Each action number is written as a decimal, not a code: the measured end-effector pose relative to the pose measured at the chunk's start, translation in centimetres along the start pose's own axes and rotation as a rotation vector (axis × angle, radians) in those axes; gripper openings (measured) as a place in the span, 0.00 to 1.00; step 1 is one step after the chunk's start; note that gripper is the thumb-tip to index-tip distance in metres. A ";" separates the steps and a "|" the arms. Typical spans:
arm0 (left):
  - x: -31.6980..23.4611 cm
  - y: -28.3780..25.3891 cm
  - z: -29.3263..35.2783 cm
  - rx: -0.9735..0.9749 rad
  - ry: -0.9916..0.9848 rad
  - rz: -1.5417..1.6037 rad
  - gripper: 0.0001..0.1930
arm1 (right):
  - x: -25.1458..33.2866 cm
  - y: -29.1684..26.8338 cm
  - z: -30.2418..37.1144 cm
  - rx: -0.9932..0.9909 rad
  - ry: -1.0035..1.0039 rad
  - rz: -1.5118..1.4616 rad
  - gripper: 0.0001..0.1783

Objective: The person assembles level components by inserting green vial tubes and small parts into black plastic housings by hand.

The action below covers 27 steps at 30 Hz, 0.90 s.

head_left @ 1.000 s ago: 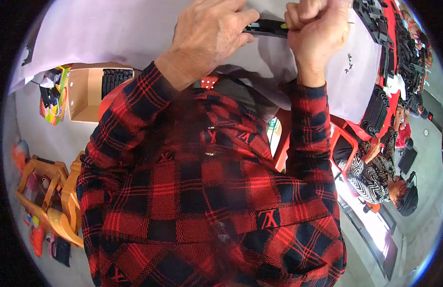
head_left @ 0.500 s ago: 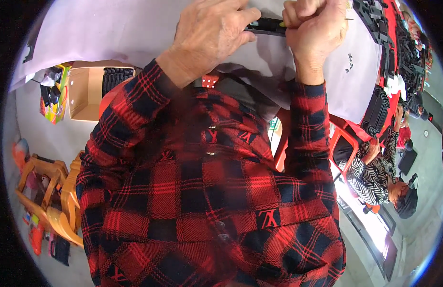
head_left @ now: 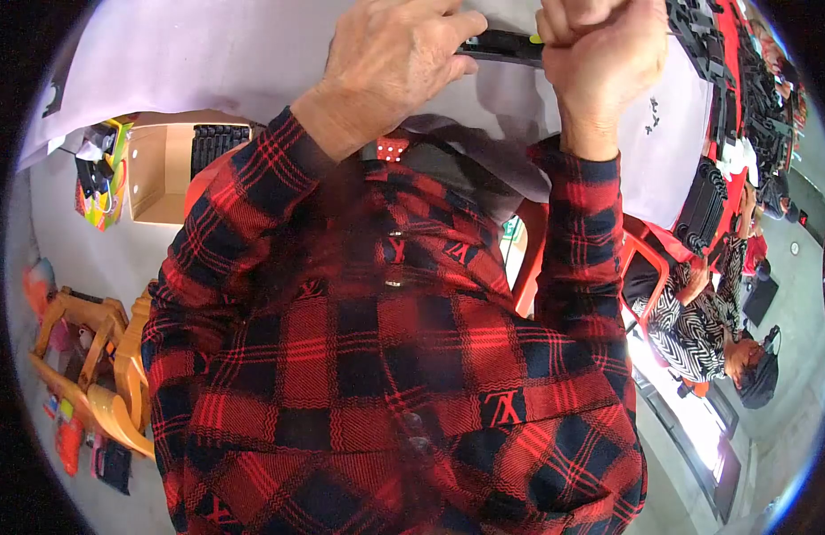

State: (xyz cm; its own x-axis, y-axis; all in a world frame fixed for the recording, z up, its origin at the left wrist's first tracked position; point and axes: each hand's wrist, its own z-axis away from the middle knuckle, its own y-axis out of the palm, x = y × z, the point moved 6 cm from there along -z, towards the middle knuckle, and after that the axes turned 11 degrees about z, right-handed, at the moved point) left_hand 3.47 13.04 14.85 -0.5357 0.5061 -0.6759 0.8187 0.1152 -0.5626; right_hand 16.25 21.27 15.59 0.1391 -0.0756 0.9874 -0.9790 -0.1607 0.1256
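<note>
My left hand (head_left: 396, 67) is closed on a slim black bar-shaped part (head_left: 506, 45) at the top of the table, its thumb and fingers pinching the left end. The bar runs right toward my right hand (head_left: 604, 58), which is curled into a fist over its far end. A small yellow-green tip of an object (head_left: 535, 39) shows at the left side of that fist, beside the bar. The rest of this object is hidden by the fingers. Several small dark screw-like pieces (head_left: 653, 116) lie on the pale table cover (head_left: 207, 58), right of my right hand.
Black parts (head_left: 703, 209) are stacked along the table's right edge, over a red cover. Below the left edge stand an open cardboard box (head_left: 163, 183) with black parts and a colourful bag (head_left: 102, 192). A wooden chair (head_left: 118, 392) is at left. Another person (head_left: 697, 321) sits at right.
My right hand has shifted slightly to the right, and its forearm with it. More of the yellow-green tip shows. My left hand and the black bar have hardly moved.
</note>
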 end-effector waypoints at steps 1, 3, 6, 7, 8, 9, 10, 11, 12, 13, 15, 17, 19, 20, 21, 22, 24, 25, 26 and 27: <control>-0.1 0.0 0.0 0.001 0.000 -0.001 0.16 | 0.2 0.0 0.2 -0.046 0.023 -0.025 0.30; 0.0 0.0 0.1 -0.005 0.001 0.010 0.15 | -1.6 1.2 0.1 0.168 0.048 -0.451 0.30; 0.3 0.1 0.0 -0.007 0.008 -0.031 0.15 | -0.7 0.6 0.1 0.101 -0.082 0.312 0.30; 0.3 0.0 0.0 -0.011 0.007 -0.035 0.15 | -1.0 0.7 0.1 0.175 -0.004 -0.134 0.30; 0.4 -0.1 -0.1 -0.014 0.001 -0.030 0.15 | -1.0 1.0 0.2 0.245 0.078 -0.581 0.30; 0.3 0.1 0.0 -0.007 0.000 -0.015 0.15 | -0.1 -1.1 0.4 -0.089 0.052 0.080 0.30; 0.2 0.0 0.1 -0.008 0.000 -0.020 0.15 | 0.9 -1.5 0.3 -0.116 0.035 0.058 0.29; 0.3 -0.2 0.2 -0.008 -0.021 -0.024 0.16 | 1.7 -2.3 0.0 -0.142 0.018 0.036 0.28; -0.1 0.2 -0.6 0.001 -0.006 -0.001 0.16 | 2.1 -3.3 -0.1 0.023 0.160 -0.506 0.28; -0.2 0.2 -0.6 -0.001 0.001 -0.004 0.16 | 2.0 -3.6 -0.1 0.231 0.317 -1.059 0.27; 0.2 0.2 0.0 0.011 -0.060 -0.004 0.16 | 1.4 -5.3 -0.3 0.293 0.302 -1.069 0.18; 0.6 0.2 0.6 -0.004 -0.064 -0.025 0.16 | 1.4 -9.4 -0.9 -0.177 0.075 0.628 0.19; 0.2 0.1 0.1 -0.014 -0.028 -0.022 0.16 | 0.7 -12.5 -0.9 -0.185 0.062 0.697 0.10; 0.2 -0.1 0.2 -0.017 -0.033 -0.018 0.14 | 0.2 -12.7 -1.1 -0.148 0.016 0.881 0.11; 0.0 -0.2 -0.1 -0.015 -0.020 0.002 0.12 | 0.5 -13.3 -1.1 -0.133 -0.033 1.075 0.12; 0.0 -0.1 -0.1 -0.010 -0.007 0.006 0.12 | 0.5 -14.0 -1.4 -0.107 -0.014 1.274 0.12; 0.7 0.3 0.5 0.019 -0.050 -0.068 0.19 | 0.0 -14.1 -1.2 -0.088 -0.020 1.332 0.15; 0.7 0.3 0.9 0.021 -0.055 -0.079 0.19 | -0.5 -13.6 -1.3 -0.053 -0.028 1.387 0.17; 0.6 0.0 1.2 -0.017 -0.071 -0.015 0.18 | -0.8 -12.9 -1.1 -0.002 -0.226 1.469 0.20; 0.4 -0.3 1.4 -0.053 -0.078 0.059 0.18 | -0.7 -12.6 -0.9 -0.006 -0.225 1.467 0.20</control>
State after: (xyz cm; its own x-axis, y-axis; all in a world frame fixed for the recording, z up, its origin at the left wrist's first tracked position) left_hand 2.71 11.97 14.11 -0.4993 0.4457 -0.7430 0.8578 0.1333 -0.4964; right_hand 28.33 24.19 13.39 -0.9306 -0.3099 0.1946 -0.2628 0.1959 -0.9447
